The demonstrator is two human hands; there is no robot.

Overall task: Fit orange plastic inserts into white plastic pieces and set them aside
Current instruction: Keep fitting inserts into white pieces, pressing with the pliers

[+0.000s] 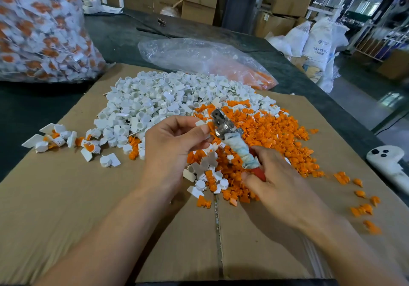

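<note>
Head: left hand pinches piece, right hand pliers; nearside cardboard bare.

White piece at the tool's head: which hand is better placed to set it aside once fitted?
Probably left. The left hand pinches the white piece, and the fitted pieces lie on its side; the right hand is busy gripping the tool.

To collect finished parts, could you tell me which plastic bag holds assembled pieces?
The bulging bag at far left, packed with white-and-orange pieces; the flatter bag holds only orange inserts.
</note>
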